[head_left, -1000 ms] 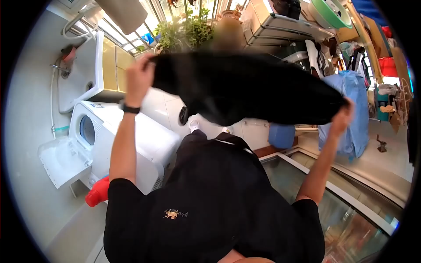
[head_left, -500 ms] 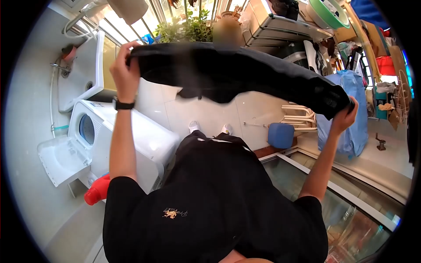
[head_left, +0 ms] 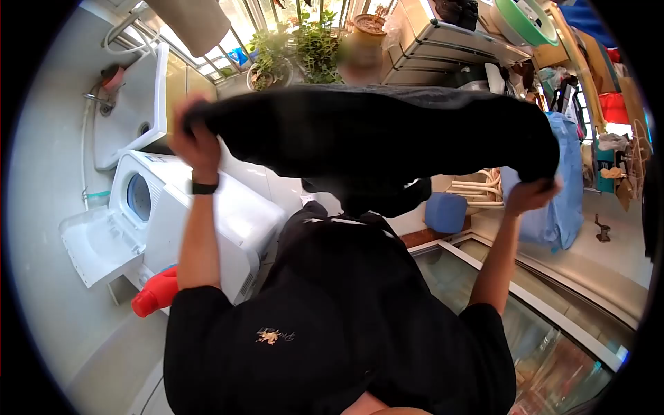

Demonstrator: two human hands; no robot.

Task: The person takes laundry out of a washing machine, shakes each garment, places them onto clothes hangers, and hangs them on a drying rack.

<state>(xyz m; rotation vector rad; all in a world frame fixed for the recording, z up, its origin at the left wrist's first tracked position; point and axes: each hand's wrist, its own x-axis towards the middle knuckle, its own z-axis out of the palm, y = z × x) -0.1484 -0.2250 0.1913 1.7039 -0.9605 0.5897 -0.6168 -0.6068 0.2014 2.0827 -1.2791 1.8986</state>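
Tiled floor (head_left: pixel 266 181), washer (head_left: pixel 238 220), plants (head_left: pixel 318 52) — left hand (head_left: pixel 198 144), right hand (head_left: pixel 530 197), black garment (head_left: pixel 384 135) between.

The person's left hand (head_left: pixel 197 146), with a black wristband (head_left: pixel 205 188) below it, grips one end of a black garment (head_left: pixel 387 135), and the right hand (head_left: pixel 531 197) grips the other end, so that the cloth spans the space between them with a fold hanging near the middle. At the left, a white washing machine (head_left: pixel 228 214) stands with its door (head_left: pixel 104 243) open, near a white sink (head_left: pixel 131 114) and a red bottle (head_left: pixel 155 292). Leafy plants (head_left: pixel 315 55) stand beyond the garment; a light-blue plastic bag (head_left: pixel 564 187) lies behind the right hand.
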